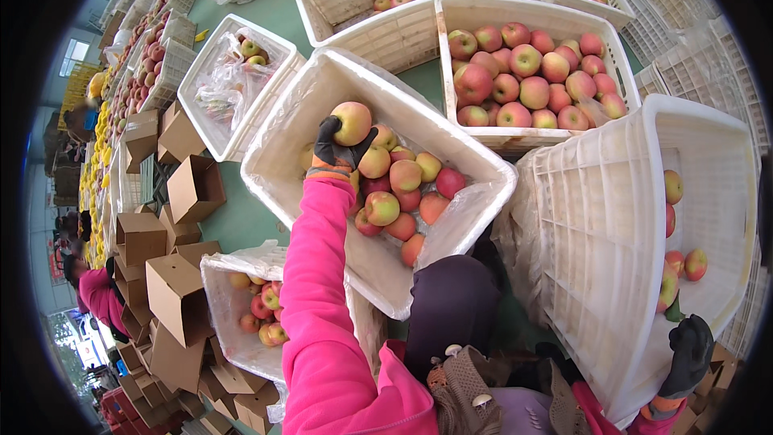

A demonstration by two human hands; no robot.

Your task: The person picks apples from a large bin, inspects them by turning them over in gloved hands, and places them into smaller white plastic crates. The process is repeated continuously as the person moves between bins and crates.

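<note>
My left hand (339, 148), in a dark glove with an orange cuff, grips a yellow-pink apple (352, 123) above a white plastic crate (386, 81) lined with clear film. Red and yellow-green apples (405, 176) lie in a heap beneath it. At the lower right, my right hand (690, 344), gloved alike, is by the near edge of a tall white crate (706, 110); its fingers look curled, and whether they touch the crate is unclear. Inside that crate are several apples (696, 264) and a green leaf (674, 309).
Beyond stands a crate full of apples (534, 92), beside another partly filled crate (395, 18). A smaller lined crate (241, 353) of apples is at the lower left. Open cardboard boxes (181, 299) pile up on the left, with a person in pink (102, 296) past them.
</note>
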